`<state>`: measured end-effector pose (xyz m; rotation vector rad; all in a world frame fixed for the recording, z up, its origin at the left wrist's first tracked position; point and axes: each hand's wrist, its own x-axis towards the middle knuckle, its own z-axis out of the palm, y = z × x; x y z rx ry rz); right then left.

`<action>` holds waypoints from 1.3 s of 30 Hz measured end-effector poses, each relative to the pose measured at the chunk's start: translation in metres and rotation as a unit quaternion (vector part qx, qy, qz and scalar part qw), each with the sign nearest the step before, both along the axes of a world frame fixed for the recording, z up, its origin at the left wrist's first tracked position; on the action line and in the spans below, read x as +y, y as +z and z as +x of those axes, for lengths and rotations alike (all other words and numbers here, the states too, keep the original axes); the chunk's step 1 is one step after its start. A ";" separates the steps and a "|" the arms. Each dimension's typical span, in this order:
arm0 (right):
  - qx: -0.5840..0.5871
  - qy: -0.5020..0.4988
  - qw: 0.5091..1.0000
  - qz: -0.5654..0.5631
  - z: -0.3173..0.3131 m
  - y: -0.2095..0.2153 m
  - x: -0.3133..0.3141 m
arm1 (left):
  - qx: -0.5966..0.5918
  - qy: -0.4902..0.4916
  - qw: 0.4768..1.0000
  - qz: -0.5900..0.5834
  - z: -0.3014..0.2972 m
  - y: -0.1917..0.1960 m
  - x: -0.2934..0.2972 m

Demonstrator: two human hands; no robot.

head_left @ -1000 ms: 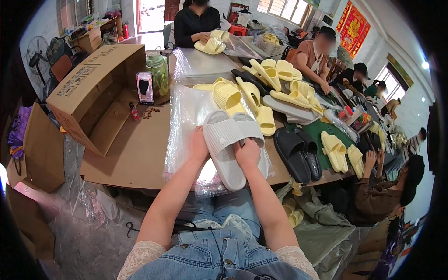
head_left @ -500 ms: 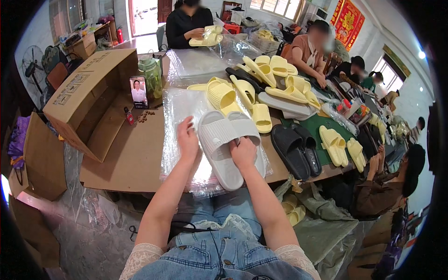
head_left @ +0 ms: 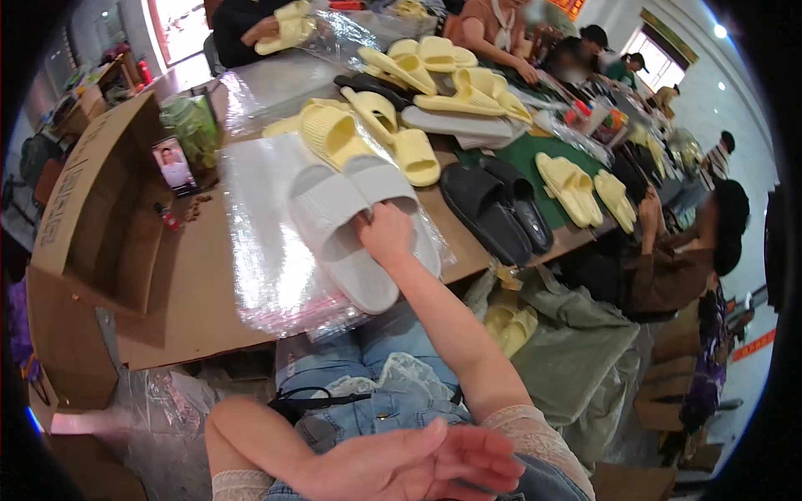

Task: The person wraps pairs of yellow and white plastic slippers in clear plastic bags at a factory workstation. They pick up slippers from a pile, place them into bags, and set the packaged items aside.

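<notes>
A pair of light grey slide slippers (head_left: 330,204) lies on a stack of clear plastic bags (head_left: 259,225) at the near edge of the table. My right hand (head_left: 388,235) grips the slippers where the two straps meet, with its fingertips partly hidden inside. Close to my body, away from the table, my left hand (head_left: 409,463) is held with fingers apart and nothing in it. Just beyond the grey pair are yellow slippers (head_left: 334,138), and black slippers (head_left: 484,217) lie to the right.
An open cardboard box (head_left: 117,192) stands on the left. Beside it are a phone (head_left: 174,167) and a green jar (head_left: 190,129). More yellow slippers (head_left: 568,188) lie on a green mat (head_left: 535,154). Other people work around the far and right sides.
My left hand has drawn back from beside the grey slippers to in front of my body. My right hand keeps hold of the pair. The view has shifted right.
</notes>
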<state>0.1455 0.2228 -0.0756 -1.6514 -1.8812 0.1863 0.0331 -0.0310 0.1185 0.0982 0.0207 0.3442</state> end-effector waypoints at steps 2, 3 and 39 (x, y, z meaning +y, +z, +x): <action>0.008 0.011 1.000 -0.002 -0.002 0.002 -0.002 | -0.016 -0.012 1.000 0.012 -0.003 -0.015 -0.011; 0.012 0.014 1.000 0.004 -0.003 0.002 -0.002 | -0.015 -0.026 0.999 0.033 -0.005 -0.024 -0.014; -0.026 -0.003 0.999 0.019 0.000 -0.002 0.006 | 0.503 0.521 0.597 -0.345 -0.355 -0.497 -0.046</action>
